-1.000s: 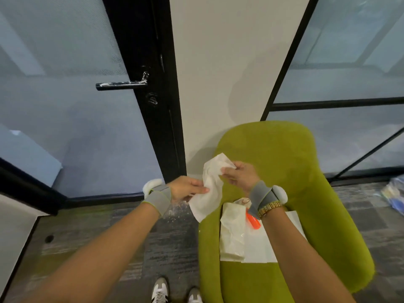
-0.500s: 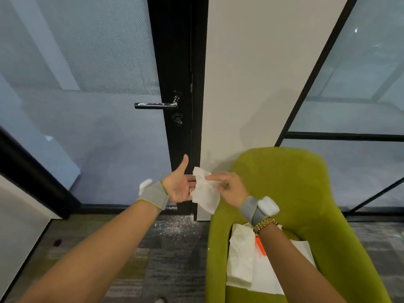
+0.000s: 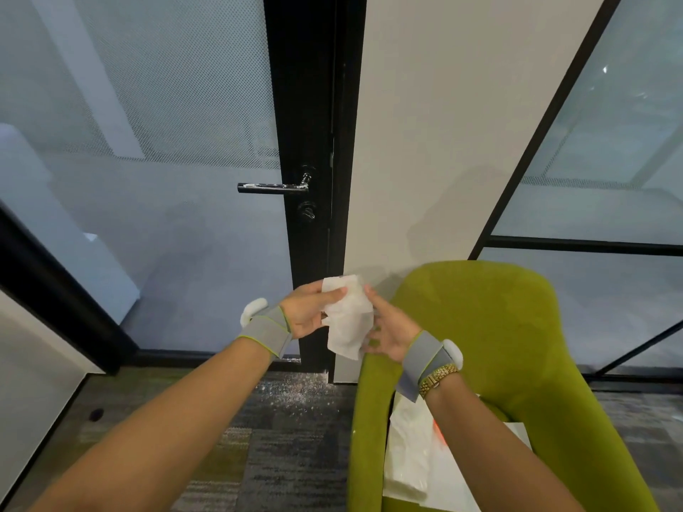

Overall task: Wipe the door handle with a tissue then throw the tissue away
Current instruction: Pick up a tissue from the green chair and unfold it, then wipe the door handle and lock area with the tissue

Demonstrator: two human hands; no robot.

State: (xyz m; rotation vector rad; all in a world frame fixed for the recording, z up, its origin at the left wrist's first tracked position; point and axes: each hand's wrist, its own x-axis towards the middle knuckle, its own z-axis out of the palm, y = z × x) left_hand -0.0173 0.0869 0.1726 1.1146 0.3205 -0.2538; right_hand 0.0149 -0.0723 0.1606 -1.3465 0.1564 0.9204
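Note:
A white tissue (image 3: 349,319) hangs folded between both hands at chest height. My left hand (image 3: 306,312) pinches its upper left edge with thumb and fingers. My right hand (image 3: 388,332) supports it from the right, fingers spread against it. The chrome door handle (image 3: 273,187) sticks out horizontally to the left from the black door frame (image 3: 306,105), well above and slightly left of the hands, with white specks on its top. A round lock (image 3: 307,210) sits just under it.
A green chair (image 3: 499,327) stands right below my right arm, with a tissue pack (image 3: 408,452) and white paper (image 3: 517,434) on its seat. Frosted glass panels (image 3: 148,142) flank the door. White specks lie on the carpet (image 3: 292,393) at the door's foot.
The view has tilted up and moved closer to the door. The tissue has been gathered from an open sheet into a folded wad, and both hands have risen slightly.

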